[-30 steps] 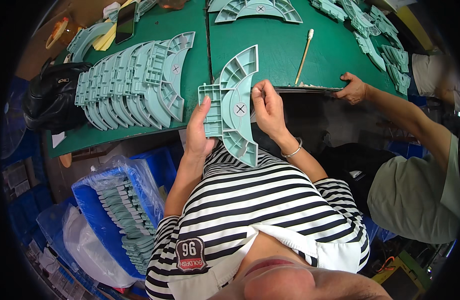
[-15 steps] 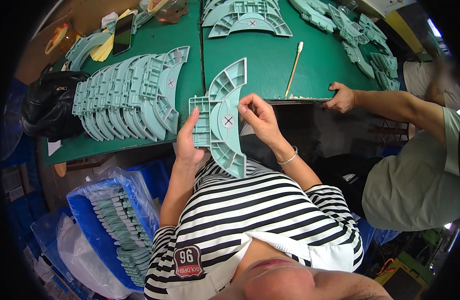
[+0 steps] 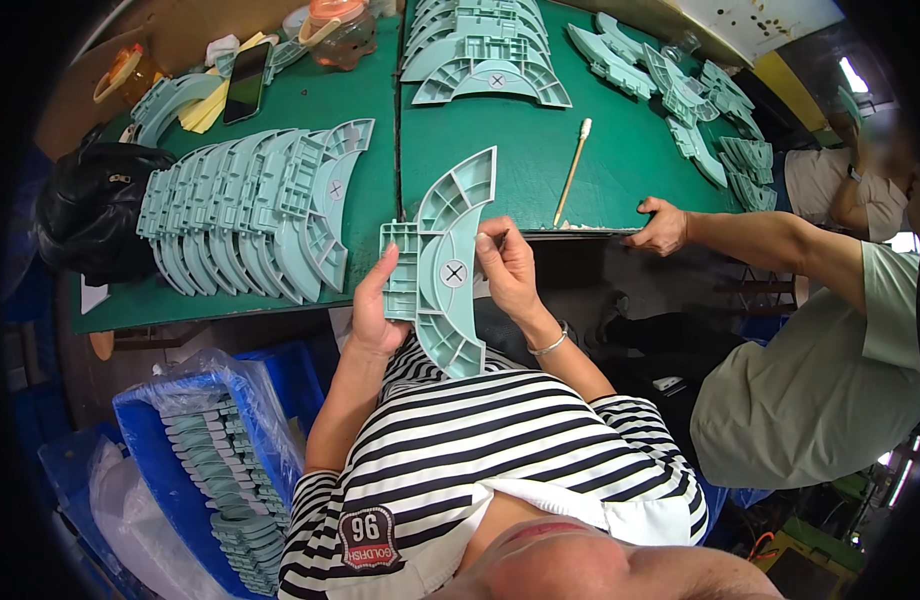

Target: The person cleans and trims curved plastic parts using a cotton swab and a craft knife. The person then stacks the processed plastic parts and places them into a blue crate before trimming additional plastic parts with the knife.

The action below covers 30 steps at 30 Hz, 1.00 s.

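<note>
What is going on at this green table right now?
A person in a striped shirt holds one pale green curved plastic part up in front of the table edge, left hand on its left side and right hand on its right. A fanned row of the same parts lies on the green table, and more fill a blue crate lined with plastic at lower left. A co-worker's hand rests on the table edge, near a cotton swab.

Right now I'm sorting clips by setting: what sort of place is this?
Likely a factory assembly bench: rows of identical curved plastic parts on a green table, a blue bin holding more, and a co-worker's hand alongside.
</note>
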Tool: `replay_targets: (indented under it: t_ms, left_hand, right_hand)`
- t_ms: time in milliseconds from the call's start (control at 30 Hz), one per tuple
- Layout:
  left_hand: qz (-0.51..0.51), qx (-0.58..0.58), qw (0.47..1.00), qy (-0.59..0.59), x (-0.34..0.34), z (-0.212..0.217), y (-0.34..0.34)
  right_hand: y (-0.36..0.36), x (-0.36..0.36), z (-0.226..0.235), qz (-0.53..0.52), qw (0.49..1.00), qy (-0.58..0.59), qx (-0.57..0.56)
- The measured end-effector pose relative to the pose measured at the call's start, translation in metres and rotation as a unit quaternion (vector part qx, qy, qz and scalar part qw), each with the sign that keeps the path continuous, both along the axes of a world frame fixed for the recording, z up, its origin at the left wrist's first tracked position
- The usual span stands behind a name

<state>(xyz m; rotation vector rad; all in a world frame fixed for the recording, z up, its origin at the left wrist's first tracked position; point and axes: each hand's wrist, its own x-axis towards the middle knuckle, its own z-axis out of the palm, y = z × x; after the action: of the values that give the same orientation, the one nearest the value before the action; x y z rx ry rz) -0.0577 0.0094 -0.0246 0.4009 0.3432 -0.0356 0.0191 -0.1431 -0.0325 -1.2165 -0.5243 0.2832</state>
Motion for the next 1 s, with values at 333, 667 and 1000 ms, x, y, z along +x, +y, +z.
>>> replay_targets:
  t_ms: [333, 667, 1000]
  left_hand:
    - [-0.002, 0.158, 0.986, -0.047, 0.013, 0.03, 0.01]
    - [0.082, 0.808, 0.546, -0.206, 0.006, 0.092, -0.009]
    - [0.117, 0.91, 0.338, -0.211, 0.002, 0.059, -0.032]
  right_hand:
    - [-0.009, 0.018, 0.01, -0.068, 0.997, -0.004, -0.026]
    - [-0.056, 0.02, 0.014, -0.213, 0.973, 0.05, -0.073]
    - [-0.067, 0.015, 0.017, -0.189, 0.98, 0.042, 0.037]
